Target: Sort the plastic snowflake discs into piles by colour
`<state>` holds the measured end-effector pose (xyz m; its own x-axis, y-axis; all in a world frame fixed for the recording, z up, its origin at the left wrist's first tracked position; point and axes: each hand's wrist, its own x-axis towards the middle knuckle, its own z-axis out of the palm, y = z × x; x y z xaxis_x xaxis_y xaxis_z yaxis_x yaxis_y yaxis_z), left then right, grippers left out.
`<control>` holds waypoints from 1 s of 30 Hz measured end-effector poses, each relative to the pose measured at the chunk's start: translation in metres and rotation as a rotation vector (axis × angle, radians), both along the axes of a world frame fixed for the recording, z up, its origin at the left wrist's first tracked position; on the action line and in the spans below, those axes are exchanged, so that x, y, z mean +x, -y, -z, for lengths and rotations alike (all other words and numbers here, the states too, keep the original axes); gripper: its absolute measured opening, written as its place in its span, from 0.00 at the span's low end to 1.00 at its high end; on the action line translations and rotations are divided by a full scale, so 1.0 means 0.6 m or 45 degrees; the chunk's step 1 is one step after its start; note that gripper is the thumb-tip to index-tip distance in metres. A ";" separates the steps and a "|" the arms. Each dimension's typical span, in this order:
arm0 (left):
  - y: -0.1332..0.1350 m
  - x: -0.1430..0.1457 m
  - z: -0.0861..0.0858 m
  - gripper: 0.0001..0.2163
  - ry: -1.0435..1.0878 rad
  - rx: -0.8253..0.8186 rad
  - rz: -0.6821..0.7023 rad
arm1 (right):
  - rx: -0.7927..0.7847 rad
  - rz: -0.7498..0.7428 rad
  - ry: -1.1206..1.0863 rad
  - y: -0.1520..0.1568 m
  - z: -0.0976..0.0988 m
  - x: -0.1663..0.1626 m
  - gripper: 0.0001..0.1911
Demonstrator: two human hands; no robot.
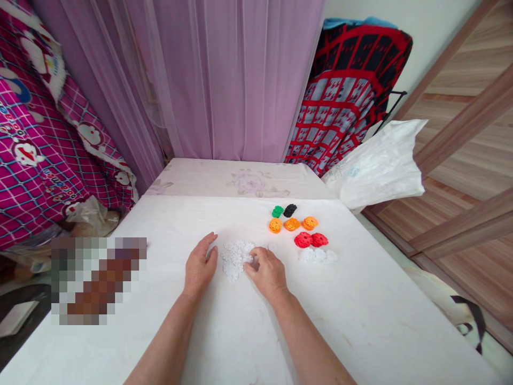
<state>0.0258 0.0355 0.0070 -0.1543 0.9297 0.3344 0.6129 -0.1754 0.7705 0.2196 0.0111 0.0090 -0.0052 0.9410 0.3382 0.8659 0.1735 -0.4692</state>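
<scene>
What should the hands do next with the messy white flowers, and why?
Maybe the right hand should pinch a few from the loose white pile and gather them into a small stack. It is right at the pile's edge, and those flowers lie spread out, while the coloured stacks beyond it are grouped neatly.

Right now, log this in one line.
left hand: open, left of white pieces; right hand: at their right edge, grip unclear; farther right: green stack, black stack, orange stacks, red stacks, white row

White table (faintly marked): white pieces, coloured stacks
</scene>
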 end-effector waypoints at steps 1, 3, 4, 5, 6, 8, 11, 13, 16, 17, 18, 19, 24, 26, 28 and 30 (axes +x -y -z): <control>0.000 0.000 0.000 0.16 -0.004 0.000 -0.001 | 0.005 -0.002 -0.024 -0.001 0.000 0.002 0.08; 0.000 -0.002 0.002 0.16 -0.014 0.002 -0.002 | 0.037 0.023 -0.074 -0.004 -0.001 0.012 0.09; -0.001 -0.002 0.002 0.16 -0.020 0.001 0.001 | 0.058 0.067 -0.096 -0.007 -0.002 0.019 0.09; -0.001 -0.003 0.003 0.16 -0.026 0.001 0.005 | 0.073 0.131 -0.116 -0.010 -0.003 0.028 0.10; -0.001 -0.004 0.003 0.16 -0.030 0.001 0.011 | 0.081 0.208 -0.132 -0.013 -0.005 0.037 0.10; -0.001 -0.005 0.004 0.16 -0.033 0.003 0.023 | 0.066 0.350 -0.156 -0.020 -0.008 0.057 0.12; 0.000 -0.005 0.003 0.16 -0.021 0.005 0.029 | 0.012 0.451 -0.166 -0.026 -0.011 0.078 0.12; 0.000 -0.004 0.002 0.16 -0.011 0.008 0.024 | -0.012 0.471 -0.160 -0.027 -0.009 0.083 0.12; 0.001 -0.003 0.002 0.16 -0.001 0.010 0.020 | -0.028 0.473 -0.147 -0.027 -0.004 0.083 0.12; 0.001 -0.003 0.002 0.16 0.001 0.009 0.021 | -0.033 0.471 -0.145 -0.027 -0.003 0.082 0.12; 0.001 -0.002 0.002 0.16 0.002 0.007 0.022 | -0.038 0.472 -0.143 -0.027 -0.003 0.082 0.12; 0.001 -0.002 0.001 0.16 0.002 0.005 0.024 | -0.042 0.472 -0.142 -0.027 -0.003 0.081 0.12; 0.001 -0.003 0.000 0.16 0.008 0.003 0.018 | -0.035 0.468 -0.127 -0.026 -0.004 0.079 0.11; 0.001 -0.004 0.001 0.15 0.008 0.001 0.013 | -0.032 0.462 -0.117 -0.026 -0.005 0.078 0.10; 0.001 -0.004 0.001 0.15 0.003 0.005 0.012 | -0.039 0.452 -0.107 -0.026 -0.005 0.078 0.10; 0.000 -0.004 0.002 0.15 -0.005 0.008 0.018 | -0.050 0.447 -0.101 -0.026 -0.006 0.078 0.10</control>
